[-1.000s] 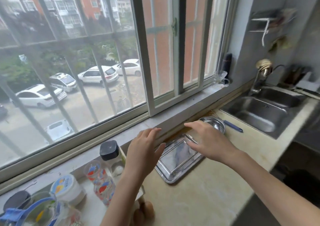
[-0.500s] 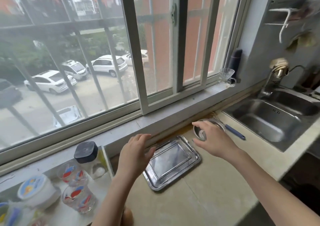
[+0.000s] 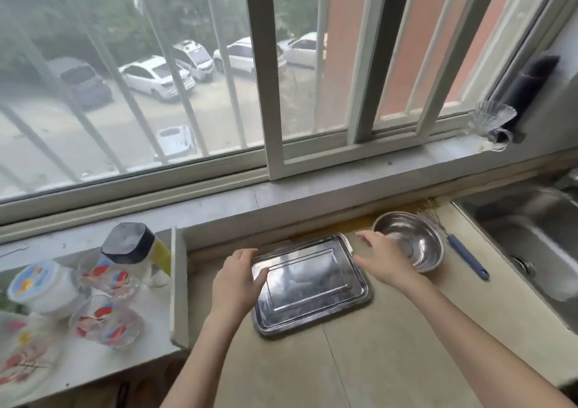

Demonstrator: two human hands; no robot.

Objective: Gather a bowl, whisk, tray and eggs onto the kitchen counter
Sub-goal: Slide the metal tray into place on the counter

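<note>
A rectangular steel tray (image 3: 308, 285) lies flat on the beige counter (image 3: 375, 351) below the window. My left hand (image 3: 239, 277) rests at its left edge, thumb over the rim, fingers spread. My right hand (image 3: 383, 260) hovers open at the tray's right edge, between the tray and a small steel bowl (image 3: 413, 238). The bowl stands upright to the right of the tray. A whisk with a blue handle (image 3: 463, 256) lies behind and beside the bowl, its wires near the wall. No eggs are in view.
A steel sink (image 3: 531, 245) is sunk into the counter at the right. On a raised shelf to the left stand patterned glasses (image 3: 108, 320), a dark-lidded jar (image 3: 134, 251) and a white tub (image 3: 37, 285). A glass cup (image 3: 491, 123) sits on the windowsill.
The view has tilted down and nearer to the counter. My left hand came onto the tray's left rim. My right hand left the bowl and moved left to the tray's right edge.
</note>
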